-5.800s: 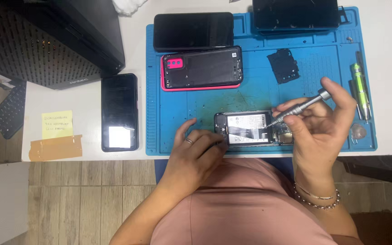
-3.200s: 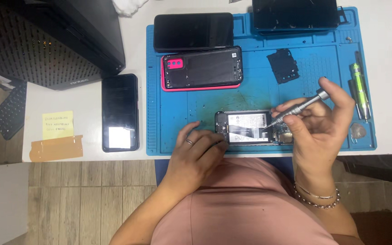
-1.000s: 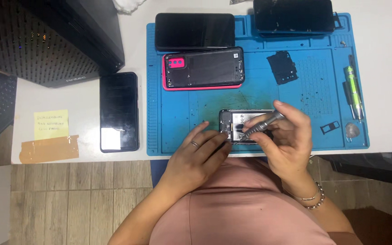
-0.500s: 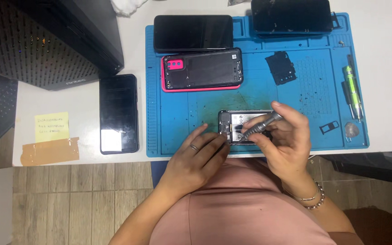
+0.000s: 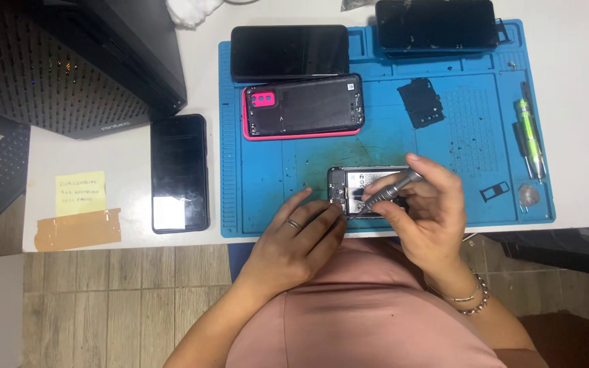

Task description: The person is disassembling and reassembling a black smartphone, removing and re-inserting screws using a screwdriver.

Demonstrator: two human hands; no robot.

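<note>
Since the earlier view, the right hand (image 5: 425, 204) has swung inward, pinching a slim silver screwdriver (image 5: 388, 191) over the opened black phone (image 5: 366, 191) on the blue mat's (image 5: 260, 177) near edge. Left hand (image 5: 301, 235), fingers pressed together, steadies it. Unscrewing seems underway; next needs gentle, precise tip placement.

— The mat (image 5: 260, 170) near the table's front edge?
— Matt blue rubber, scuffed dark mid-way. The screwdriver (image 5: 390, 191) looks like brushed metal.
— The phones?
— The one at the mat's back edge (image 5: 290, 52) is glossy glass; the back cover (image 5: 305, 107) is matt black plastic, pink-rimmed.
— Left edge?
— Yellow paper note (image 5: 80, 193), brown tape (image 5: 78, 229).
</note>
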